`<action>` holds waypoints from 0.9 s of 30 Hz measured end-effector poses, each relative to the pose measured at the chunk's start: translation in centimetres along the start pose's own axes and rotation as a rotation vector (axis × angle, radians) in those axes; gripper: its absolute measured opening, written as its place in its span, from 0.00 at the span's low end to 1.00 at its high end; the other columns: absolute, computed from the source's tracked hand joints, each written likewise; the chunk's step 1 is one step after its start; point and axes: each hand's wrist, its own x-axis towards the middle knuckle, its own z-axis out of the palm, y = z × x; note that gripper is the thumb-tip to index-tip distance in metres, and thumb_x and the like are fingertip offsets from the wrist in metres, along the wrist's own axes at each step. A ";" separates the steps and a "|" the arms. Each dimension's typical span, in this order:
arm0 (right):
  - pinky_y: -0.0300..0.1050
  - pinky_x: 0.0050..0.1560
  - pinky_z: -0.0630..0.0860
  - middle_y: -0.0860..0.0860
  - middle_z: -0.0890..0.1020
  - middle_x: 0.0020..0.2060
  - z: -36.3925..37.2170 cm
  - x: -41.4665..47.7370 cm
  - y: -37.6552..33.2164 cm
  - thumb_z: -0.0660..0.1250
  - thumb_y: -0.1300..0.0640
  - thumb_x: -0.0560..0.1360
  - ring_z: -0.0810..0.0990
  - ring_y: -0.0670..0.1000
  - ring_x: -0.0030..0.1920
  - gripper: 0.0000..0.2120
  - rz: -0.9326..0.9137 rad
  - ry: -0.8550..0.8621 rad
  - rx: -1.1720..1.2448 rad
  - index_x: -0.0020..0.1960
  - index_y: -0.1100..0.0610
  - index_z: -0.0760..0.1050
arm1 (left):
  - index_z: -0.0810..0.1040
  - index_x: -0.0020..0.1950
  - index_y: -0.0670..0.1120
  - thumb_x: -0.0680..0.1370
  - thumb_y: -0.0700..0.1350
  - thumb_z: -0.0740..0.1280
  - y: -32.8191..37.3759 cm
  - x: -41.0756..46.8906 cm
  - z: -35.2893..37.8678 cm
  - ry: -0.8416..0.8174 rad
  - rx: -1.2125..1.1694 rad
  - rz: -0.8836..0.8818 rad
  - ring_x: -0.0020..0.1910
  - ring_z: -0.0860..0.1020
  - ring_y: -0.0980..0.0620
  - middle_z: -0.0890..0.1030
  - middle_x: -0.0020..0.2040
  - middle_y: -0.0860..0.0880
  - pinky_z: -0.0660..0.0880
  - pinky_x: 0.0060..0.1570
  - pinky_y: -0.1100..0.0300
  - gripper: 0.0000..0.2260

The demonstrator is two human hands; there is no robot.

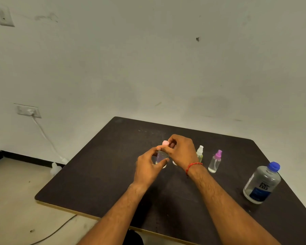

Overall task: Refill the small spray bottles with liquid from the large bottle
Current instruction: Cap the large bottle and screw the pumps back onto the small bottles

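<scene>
Over the middle of the dark worktop (113, 174), a small spray bottle (160, 157) with a clear body is being held by both hands. The left hand (147, 167) is wrapped round the body, thumb on the near side and fingers curled round the far side. The pink top (165, 143) is pinched between the thumb and fingertips of the right hand (181, 151), with the rest of that hand's fingers tucked in. Whether the bottle's base is actually resting on the worktop can't really be made out, since it's blurred and partly covered. A red thread (193, 167) is worn round the right wrist. Just right of that hand, a white-topped spray bottle (200, 153) with yellowish liquid is stood upright, and a purple-topped spray bottle (215, 161) with a bit of clear liquid at the bottom is stood beside it. Well off to the right, near the worktop's edge, the large bottle (262, 184) is stood upright with its blue cap (273, 166) on, untouched, only part full. A white cable (42, 133) is plugged into a wall socket (29, 111) on the left.
</scene>
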 end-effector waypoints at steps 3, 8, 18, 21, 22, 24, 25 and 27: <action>0.37 0.49 0.78 0.44 0.80 0.48 0.1 -0.4 0.1 0.73 0.40 0.69 0.79 0.44 0.48 0.24 -0.021 -0.011 0.128 0.60 0.49 0.75 | 0.79 0.65 0.53 0.73 0.53 0.76 0.0 0.0 0.1 0.004 0.001 -0.019 0.52 0.79 0.64 0.80 0.54 0.62 0.72 0.51 0.76 0.21; 0.28 0.49 0.74 0.44 0.81 0.57 0.3 -0.5 0.6 0.67 0.66 0.76 0.80 0.43 0.54 0.20 -0.077 -0.045 0.264 0.62 0.47 0.78 | 0.79 0.63 0.53 0.73 0.54 0.76 -0.3 0.3 0.1 0.005 -0.003 -0.010 0.52 0.79 0.64 0.81 0.55 0.59 0.74 0.51 0.72 0.19; 0.33 0.49 0.77 0.45 0.81 0.48 0.7 -0.3 0.8 0.74 0.58 0.73 0.79 0.42 0.50 0.16 -0.034 0.035 0.340 0.58 0.48 0.78 | 0.79 0.63 0.54 0.73 0.54 0.76 -0.1 0.5 -0.1 0.010 0.002 0.001 0.53 0.79 0.63 0.82 0.54 0.60 0.73 0.51 0.74 0.19; 0.37 0.57 0.77 0.44 0.81 0.54 0.9 -0.1 1.0 0.70 0.65 0.75 0.79 0.42 0.57 0.23 -0.017 -0.038 0.427 0.66 0.47 0.73 | 0.79 0.63 0.53 0.73 0.53 0.76 -0.1 0.6 -0.1 0.024 0.011 0.008 0.53 0.79 0.64 0.80 0.53 0.61 0.74 0.52 0.71 0.20; 0.37 0.58 0.76 0.44 0.81 0.55 1.0 -0.1 1.0 0.69 0.66 0.75 0.79 0.43 0.58 0.24 -0.016 -0.056 0.434 0.67 0.47 0.73 | 0.79 0.63 0.53 0.73 0.53 0.77 -0.1 0.7 -0.1 0.026 0.012 0.010 0.53 0.79 0.64 0.80 0.53 0.61 0.74 0.53 0.71 0.20; 0.36 0.57 0.74 0.45 0.82 0.53 1.1 -0.2 1.0 0.68 0.66 0.76 0.79 0.43 0.56 0.24 -0.007 -0.047 0.425 0.67 0.46 0.73 | 0.80 0.62 0.53 0.72 0.53 0.77 -0.2 0.8 0.0 0.026 0.007 0.019 0.53 0.79 0.63 0.81 0.53 0.60 0.75 0.54 0.70 0.19; 0.35 0.55 0.75 0.45 0.82 0.51 1.1 -0.3 0.9 0.70 0.65 0.75 0.79 0.42 0.54 0.23 0.001 -0.023 0.416 0.66 0.46 0.74 | 0.80 0.62 0.53 0.72 0.53 0.77 -0.2 0.8 0.0 0.025 0.007 0.023 0.53 0.80 0.63 0.82 0.54 0.60 0.75 0.54 0.69 0.19; 0.33 0.49 0.77 0.45 0.81 0.47 1.2 -0.4 1.0 0.74 0.61 0.73 0.80 0.42 0.50 0.21 0.003 0.025 0.383 0.62 0.46 0.75 | 0.80 0.62 0.54 0.73 0.54 0.76 -0.2 0.7 0.0 0.021 0.003 0.033 0.54 0.79 0.64 0.82 0.53 0.61 0.76 0.54 0.71 0.19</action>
